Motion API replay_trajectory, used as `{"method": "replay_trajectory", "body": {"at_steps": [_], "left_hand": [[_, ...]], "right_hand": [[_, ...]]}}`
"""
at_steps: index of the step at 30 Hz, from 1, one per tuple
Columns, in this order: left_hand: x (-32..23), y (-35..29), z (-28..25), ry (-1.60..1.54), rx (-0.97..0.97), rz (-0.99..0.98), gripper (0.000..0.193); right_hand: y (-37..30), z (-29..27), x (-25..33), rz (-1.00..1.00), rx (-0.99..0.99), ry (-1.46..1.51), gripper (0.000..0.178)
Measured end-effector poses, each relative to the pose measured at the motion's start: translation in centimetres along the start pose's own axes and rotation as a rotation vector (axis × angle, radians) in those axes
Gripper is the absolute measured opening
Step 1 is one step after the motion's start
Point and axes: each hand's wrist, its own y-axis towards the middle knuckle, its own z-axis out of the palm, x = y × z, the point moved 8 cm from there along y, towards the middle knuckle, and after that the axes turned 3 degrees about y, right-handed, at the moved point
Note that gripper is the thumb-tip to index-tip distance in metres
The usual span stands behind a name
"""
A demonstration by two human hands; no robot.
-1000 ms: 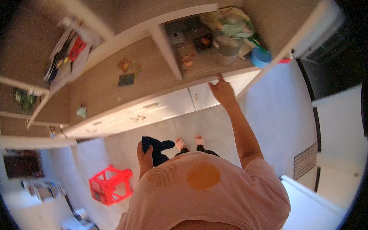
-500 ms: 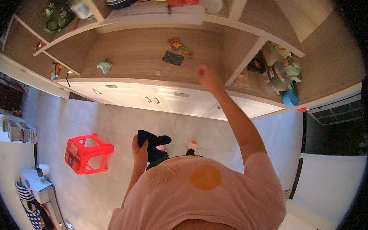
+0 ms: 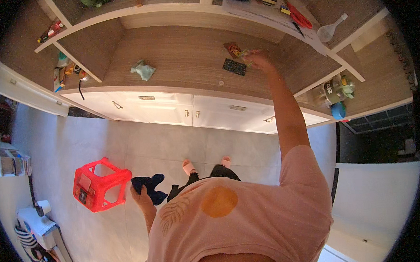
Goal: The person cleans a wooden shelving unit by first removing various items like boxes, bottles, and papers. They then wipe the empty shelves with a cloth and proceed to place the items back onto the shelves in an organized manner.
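Note:
My left hand point(image 3: 141, 197) grips a bunched dark navy cloth point(image 3: 151, 187) down by the red stool. Up on the wooden shelf, my right hand point(image 3: 260, 61) has its fingertips on a small yellow-green packet point(image 3: 247, 57), pinching it; motion blurs the fingers a little. Just left of them lie a small reddish-brown packet point(image 3: 231, 49) and a dark patterned card point(image 3: 234, 67), both flat on the board. A tiny pale round piece point(image 3: 221, 82) sits near the shelf's front edge. Farther left on the same board is a crumpled pale-green item point(image 3: 142, 70).
A red plastic stool point(image 3: 102, 185) stands on the grey floor to my left. White cabinet doors point(image 3: 167, 108) run below the shelf. Above, an upper shelf holds red-handled scissors point(image 3: 299, 18) and a clear bottle-like piece point(image 3: 332, 28). A jar point(image 3: 332, 93) stands at the right.
My right hand has reached onto the yellow-green packet from the shelf's front edge. My left hand has moved left with the cloth, toward the stool. The view has shifted.

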Motion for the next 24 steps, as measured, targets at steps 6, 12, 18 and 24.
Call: {"method": "replay_trajectory", "body": {"at_steps": [6,12,18,24], "left_hand": [[0.8,5.7,0.7,-0.021,0.081,0.034,0.031],[-1.5,6.3,3.1,0.031,0.101,-0.043,0.031],[-1.6,5.9,4.8,-0.031,0.127,-0.083,0.026],[-3.7,5.6,6.1,-0.048,0.101,-0.043,0.027]], "right_hand": [[-2.4,5.4,3.7,-0.192,0.268,-0.648,0.047],[-3.7,5.6,7.0,-0.253,0.129,-0.483,0.041],[4.8,2.2,4.2,-0.011,-0.017,-0.449,0.050],[8.7,1.3,0.4,0.130,-0.115,-0.405,0.044]]}}
